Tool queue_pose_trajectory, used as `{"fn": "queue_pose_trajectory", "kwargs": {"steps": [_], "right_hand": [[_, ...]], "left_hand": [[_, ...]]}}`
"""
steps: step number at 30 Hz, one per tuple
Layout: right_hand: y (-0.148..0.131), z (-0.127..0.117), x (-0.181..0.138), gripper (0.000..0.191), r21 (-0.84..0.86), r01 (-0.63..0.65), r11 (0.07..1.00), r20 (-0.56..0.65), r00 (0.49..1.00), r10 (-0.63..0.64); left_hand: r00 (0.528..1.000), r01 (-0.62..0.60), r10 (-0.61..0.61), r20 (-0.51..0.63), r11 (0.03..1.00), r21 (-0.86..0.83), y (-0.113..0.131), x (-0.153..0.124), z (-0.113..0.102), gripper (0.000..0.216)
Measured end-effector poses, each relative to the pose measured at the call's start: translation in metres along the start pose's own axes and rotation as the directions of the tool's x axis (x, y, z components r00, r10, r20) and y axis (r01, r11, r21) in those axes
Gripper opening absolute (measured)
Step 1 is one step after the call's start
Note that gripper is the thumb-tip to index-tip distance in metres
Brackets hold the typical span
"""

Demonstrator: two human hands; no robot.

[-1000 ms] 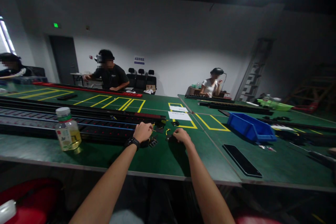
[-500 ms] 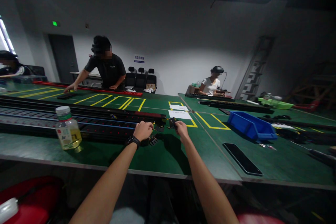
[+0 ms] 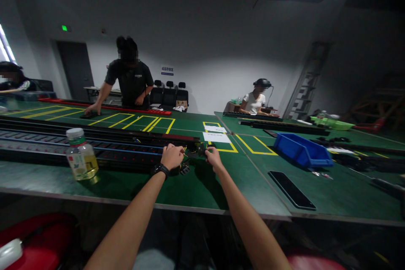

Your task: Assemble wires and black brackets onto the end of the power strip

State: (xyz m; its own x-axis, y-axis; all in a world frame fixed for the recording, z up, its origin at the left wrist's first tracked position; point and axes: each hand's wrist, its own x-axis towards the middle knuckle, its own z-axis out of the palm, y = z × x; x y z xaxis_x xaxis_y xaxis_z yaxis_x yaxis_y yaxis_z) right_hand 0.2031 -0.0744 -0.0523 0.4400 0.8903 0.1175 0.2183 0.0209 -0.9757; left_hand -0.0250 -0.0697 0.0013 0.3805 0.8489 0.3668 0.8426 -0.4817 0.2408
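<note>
My left hand (image 3: 172, 156), with a black watch on its wrist, is closed at the right end of a long black rail (image 3: 126, 156). Its fingertips pinch near thin yellow wires (image 3: 185, 150); what exactly they hold is too small to make out. My right hand (image 3: 214, 158) is closed on the edge of a small black part (image 3: 201, 150), just off the rail's end. Below my left fingers, a black piece with several prongs (image 3: 184, 170) sits close to the rail. Whether the small part touches the rail cannot be seen.
A bottle of yellow drink (image 3: 81, 156) stands before the rail at left. To the right are a blue bin (image 3: 302, 152) and a black phone (image 3: 291, 190). White papers (image 3: 217, 137) lie beyond my right hand. Across the green table (image 3: 253, 194), a co-worker (image 3: 131, 78) handles a dark part.
My right hand has moved left, bringing the small black part closer to the rail's end and my left hand. My left hand stays in place. The co-worker opposite has shifted a little right.
</note>
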Motion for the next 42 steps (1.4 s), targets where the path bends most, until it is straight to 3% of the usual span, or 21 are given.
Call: {"fn": "queue_pose_trajectory", "kwargs": {"steps": [3, 13, 25, 34, 42], "right_hand": [[0.003, 0.007, -0.004, 0.007, -0.108, -0.024, 0.994, 0.043, 0.999, 0.029], [0.006, 0.017, -0.015, 0.004, -0.273, 0.178, 0.946, 0.177, 0.975, -0.132], [-0.003, 0.017, -0.025, 0.004, -0.461, 0.187, 0.867, 0.201, 0.974, -0.103], [-0.014, 0.021, -0.036, 0.015, -0.683, 0.297, 0.668, 0.262, 0.952, -0.156], [-0.014, 0.019, -0.042, 0.022, -0.714, 0.432, 0.551, 0.371, 0.901, -0.225]], "left_hand": [[1.000, -0.006, 0.006, -0.005, 1.000, 0.003, -0.001, 0.001, 0.003, 0.033], [0.998, 0.010, -0.011, 0.056, 1.000, 0.008, 0.003, 0.000, -0.004, 0.033], [0.999, -0.006, 0.007, 0.051, 1.000, -0.005, -0.004, 0.002, 0.002, 0.033], [0.999, 0.007, -0.007, 0.052, 1.000, -0.009, -0.003, 0.002, 0.000, 0.033], [0.999, 0.005, -0.005, 0.051, 1.000, -0.005, -0.002, 0.001, 0.000, 0.035]]}}
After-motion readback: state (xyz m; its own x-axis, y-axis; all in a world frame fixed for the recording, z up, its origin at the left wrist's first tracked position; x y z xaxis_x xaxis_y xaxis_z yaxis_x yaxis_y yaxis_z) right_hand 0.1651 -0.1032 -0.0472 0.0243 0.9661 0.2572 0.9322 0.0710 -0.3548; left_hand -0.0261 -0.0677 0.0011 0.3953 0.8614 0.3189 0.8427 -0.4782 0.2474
